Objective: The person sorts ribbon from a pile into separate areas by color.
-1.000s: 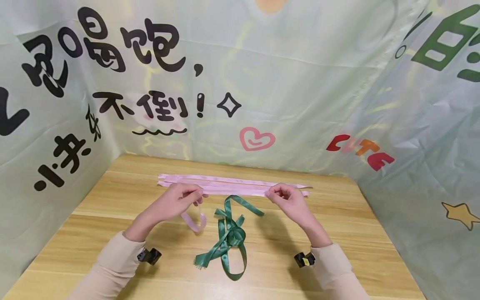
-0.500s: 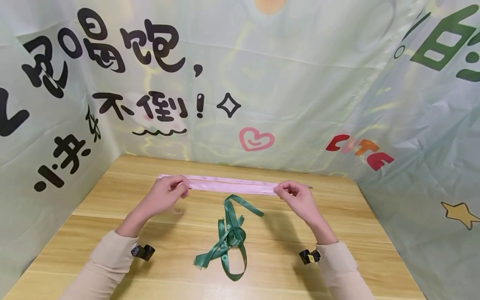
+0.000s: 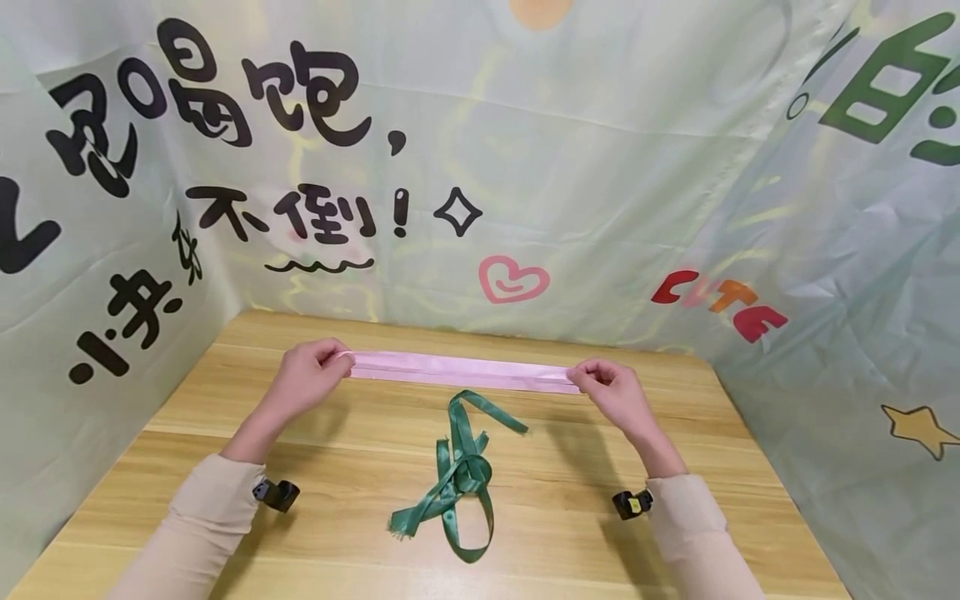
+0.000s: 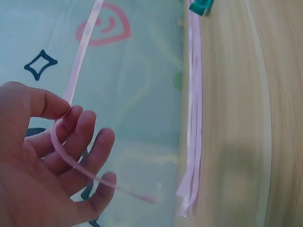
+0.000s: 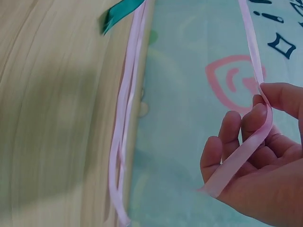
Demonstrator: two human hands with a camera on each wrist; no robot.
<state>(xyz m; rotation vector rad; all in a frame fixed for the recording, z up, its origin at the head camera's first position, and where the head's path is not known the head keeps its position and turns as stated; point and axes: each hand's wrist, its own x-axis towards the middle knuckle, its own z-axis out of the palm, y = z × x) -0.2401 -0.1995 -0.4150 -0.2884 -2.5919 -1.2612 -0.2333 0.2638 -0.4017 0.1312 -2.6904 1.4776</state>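
Pink satin ribbon (image 3: pixel 459 369) — a long, narrow strip — is stretched taut and level between both hands above the far part of the light wooden table (image 3: pixel 600 467). The left hand (image 3: pixel 306 379) pinches one end between thumb and forefinger; the left wrist view shows the ribbon passing under the thumb and curving across the curled fingers (image 4: pixel 83 137), with a short tail trailing past the little finger. The right hand (image 3: pixel 613 392) pinches the other end in the same way; the right wrist view shows the ribbon (image 5: pixel 258 99) bending over the forefinger and running down across the palm side of the fingers (image 5: pixel 236 137). The hands are well apart, one at each end of the strip, and both are clamped on it.

More pink ribbon strips (image 4: pixel 194 118) lie flat on the table near its far edge — visible in both wrist views, running parallel just beside the backdrop, and mostly hidden behind the held ribbon in the head view.

A dark green satin ribbon (image 3: pixel 459 475), loosely looped and tangled, lies on the table nearer the person, between the two forearms and apart from both hands. A pale green printed fabric backdrop (image 3: pixel 570 167) with black characters, a pink heart and coloured letters encloses the table on three sides. Both forearms wear beige sleeves (image 3: pixel 206 525).
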